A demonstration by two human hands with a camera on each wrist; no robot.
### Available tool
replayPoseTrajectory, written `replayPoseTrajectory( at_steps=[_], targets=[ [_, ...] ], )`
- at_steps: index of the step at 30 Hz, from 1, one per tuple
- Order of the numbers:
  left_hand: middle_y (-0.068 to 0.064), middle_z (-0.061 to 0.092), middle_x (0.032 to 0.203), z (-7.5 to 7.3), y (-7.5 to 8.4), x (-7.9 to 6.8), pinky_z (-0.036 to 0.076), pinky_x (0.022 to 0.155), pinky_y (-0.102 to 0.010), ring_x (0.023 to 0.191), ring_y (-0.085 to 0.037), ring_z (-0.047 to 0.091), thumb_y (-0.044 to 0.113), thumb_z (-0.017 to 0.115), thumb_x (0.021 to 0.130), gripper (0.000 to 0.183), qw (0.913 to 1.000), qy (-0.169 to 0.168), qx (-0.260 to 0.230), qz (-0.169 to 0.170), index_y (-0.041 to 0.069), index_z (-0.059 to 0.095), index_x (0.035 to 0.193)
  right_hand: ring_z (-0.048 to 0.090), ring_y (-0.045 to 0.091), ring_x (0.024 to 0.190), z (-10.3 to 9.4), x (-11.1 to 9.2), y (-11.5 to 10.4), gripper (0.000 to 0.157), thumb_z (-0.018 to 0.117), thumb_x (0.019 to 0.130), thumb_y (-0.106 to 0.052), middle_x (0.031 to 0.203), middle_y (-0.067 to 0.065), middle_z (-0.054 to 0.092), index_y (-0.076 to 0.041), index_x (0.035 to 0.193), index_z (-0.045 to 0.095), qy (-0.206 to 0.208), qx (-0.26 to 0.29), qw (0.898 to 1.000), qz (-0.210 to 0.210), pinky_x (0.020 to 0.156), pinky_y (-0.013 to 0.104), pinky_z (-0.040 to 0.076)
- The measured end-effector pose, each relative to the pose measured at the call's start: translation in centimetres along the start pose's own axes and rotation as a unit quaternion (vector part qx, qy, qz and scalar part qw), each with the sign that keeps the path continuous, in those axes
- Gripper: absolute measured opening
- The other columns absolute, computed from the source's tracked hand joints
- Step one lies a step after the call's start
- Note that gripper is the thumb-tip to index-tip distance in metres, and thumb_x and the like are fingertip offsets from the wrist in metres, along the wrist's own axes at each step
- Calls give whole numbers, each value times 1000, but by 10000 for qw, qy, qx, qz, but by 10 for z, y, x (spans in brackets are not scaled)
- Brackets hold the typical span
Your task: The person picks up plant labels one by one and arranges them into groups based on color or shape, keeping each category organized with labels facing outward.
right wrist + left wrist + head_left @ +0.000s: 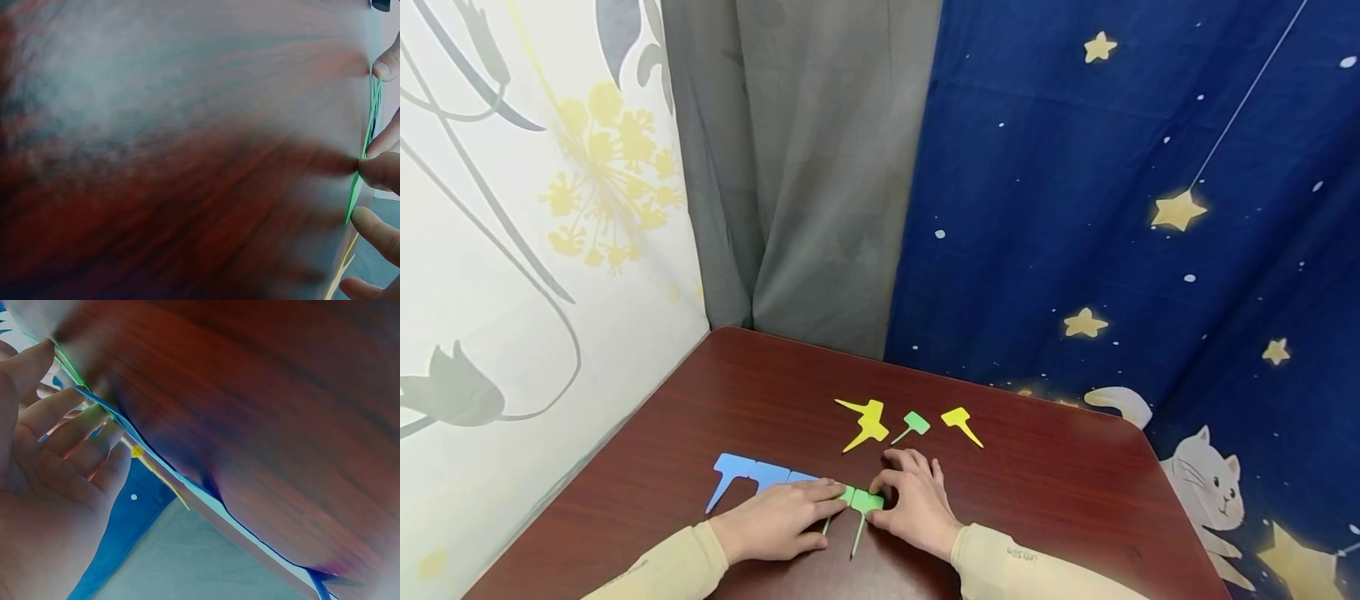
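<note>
A row of T-shaped plant labels lies flat on the table, blue at the left and green at the right. My left hand [786, 521] rests across the middle of the row with its fingers fairly straight, fingertips touching the labels and hiding part of them. The leftmost blue plant label [733, 467] is uncovered. At the row's right end, my right hand [917, 504] holds the green plant label [863, 502] by its edges between thumb and index finger. In the right wrist view, fingertips touch the thin edge of a green label [354, 195].
Beyond the hands lie two touching yellow labels [872, 425], a loose green label [916, 422] and another yellow label [958, 418]. The dark red-brown table [760, 367] meets a white patterned curtain [625, 333], a grey curtain [827, 208] and a blue starry curtain [1037, 208].
</note>
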State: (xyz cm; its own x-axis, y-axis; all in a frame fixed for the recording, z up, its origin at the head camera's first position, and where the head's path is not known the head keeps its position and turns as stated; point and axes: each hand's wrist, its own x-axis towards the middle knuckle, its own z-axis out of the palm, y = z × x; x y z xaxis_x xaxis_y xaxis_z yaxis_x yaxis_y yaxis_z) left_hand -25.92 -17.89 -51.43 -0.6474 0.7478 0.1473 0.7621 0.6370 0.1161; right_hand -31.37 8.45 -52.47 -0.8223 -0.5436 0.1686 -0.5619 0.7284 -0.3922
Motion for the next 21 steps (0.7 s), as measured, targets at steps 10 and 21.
replayPoseTrajectory(
  at_steps=[10, 21],
  targets=[
    [-4, 51, 149, 2, -2, 1, 50, 100, -43, 135, -24, 50, 42, 64, 99, 51, 10000, -64, -18, -44, 16, 59, 143, 39, 29, 136, 0, 1, 6, 20, 85, 76, -43, 142, 4, 52, -38, 90, 71, 40, -43, 9999, -112, 104, 78, 20],
    [-3, 52, 148, 4, -2, 2, 47, 103, -45, 135, -25, 51, 41, 61, 100, 48, 10000, -19, 20, -74, 18, 60, 142, 39, 30, 138, -2, 2, 7, 19, 84, 78, -42, 144, 5, 51, -39, 92, 72, -154, 125, 9997, -108, 106, 77, 18]
  ],
)
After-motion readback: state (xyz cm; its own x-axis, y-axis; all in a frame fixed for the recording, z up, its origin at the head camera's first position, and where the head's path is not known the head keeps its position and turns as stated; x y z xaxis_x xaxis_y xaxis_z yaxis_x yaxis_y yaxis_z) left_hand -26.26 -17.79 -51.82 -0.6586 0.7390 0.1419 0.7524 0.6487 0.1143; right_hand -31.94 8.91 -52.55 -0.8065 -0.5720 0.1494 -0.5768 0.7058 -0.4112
